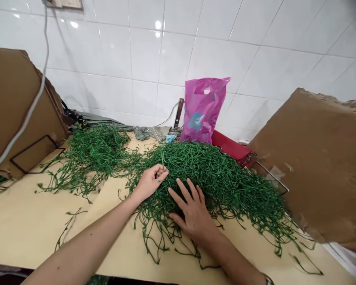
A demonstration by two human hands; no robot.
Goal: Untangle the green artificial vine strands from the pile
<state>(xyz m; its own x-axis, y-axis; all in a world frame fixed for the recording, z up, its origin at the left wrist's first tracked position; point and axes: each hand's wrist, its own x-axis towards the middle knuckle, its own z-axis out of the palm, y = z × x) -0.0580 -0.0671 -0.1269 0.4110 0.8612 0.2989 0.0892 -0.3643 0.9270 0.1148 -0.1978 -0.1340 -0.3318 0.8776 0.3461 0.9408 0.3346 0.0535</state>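
A big tangled heap of thin green plastic stems [225, 178] lies on the yellowish table [26, 225] in front of me. My left hand [150, 181] pinches a single green stem at the near edge of the heap, thumb and fingers closed on it. My right hand [192, 211] rests flat on the heap just to the right, fingers spread and holding nothing. A second, smaller heap of the same green stems [91, 152] lies further back to the left.
A brown cardboard sheet [320, 166] leans at the right, another cardboard piece [14, 107] on a wire stand at the left. A pink plastic bag [203, 109] stands against the white tiled wall, with a red thing [230, 147] beside it. A grey cable [32, 99] hangs at the left.
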